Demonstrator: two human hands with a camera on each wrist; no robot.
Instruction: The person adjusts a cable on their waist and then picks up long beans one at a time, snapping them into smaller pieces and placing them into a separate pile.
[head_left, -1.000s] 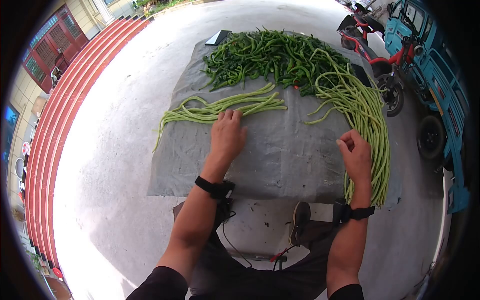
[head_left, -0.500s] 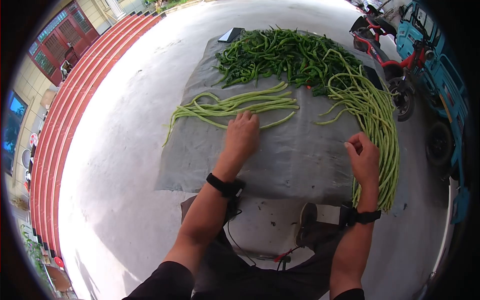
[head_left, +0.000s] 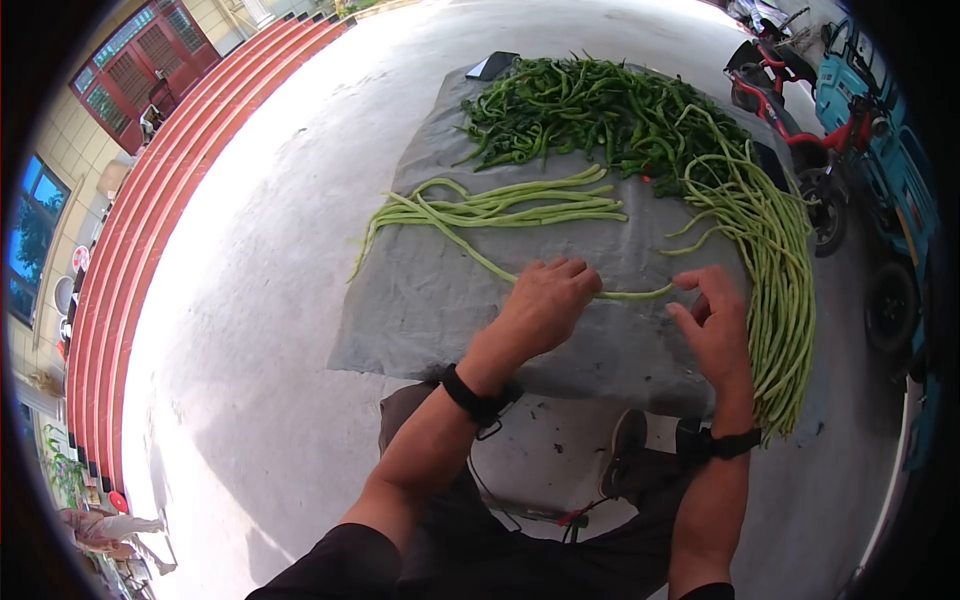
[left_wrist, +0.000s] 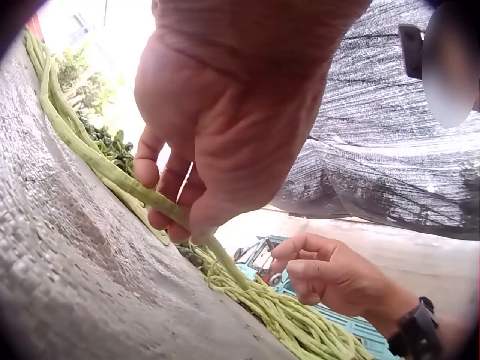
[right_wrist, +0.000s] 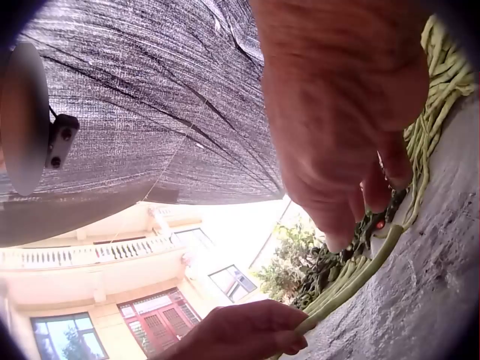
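My left hand (head_left: 545,308) pinches one long green bean (left_wrist: 112,171) between thumb and fingers, near the middle of the grey sheet (head_left: 400,320). The bean's far part rests against a small row of long beans (head_left: 530,205), and its near end (head_left: 640,295) points at my right hand (head_left: 718,325). That hand hovers beside the end with thumb and fingers apart, holding nothing. In the right wrist view the bean's end (right_wrist: 386,247) lies below my fingertips, not touching them. A large heap of long beans (head_left: 785,320) lies right of my right hand.
Green peppers (head_left: 590,110) are piled along the sheet's far side. A dark flat object (head_left: 495,66) lies at the far left corner, another (head_left: 770,165) at the right edge. Beyond stand a red two-wheeler (head_left: 770,85) and a blue vehicle (head_left: 880,150); red steps (head_left: 180,170) are at left.
My left hand has moved right and nearer my body, drawing one bean out from the small row. My right hand's thumb and fingers have spread apart. A person has come into view at lower left.
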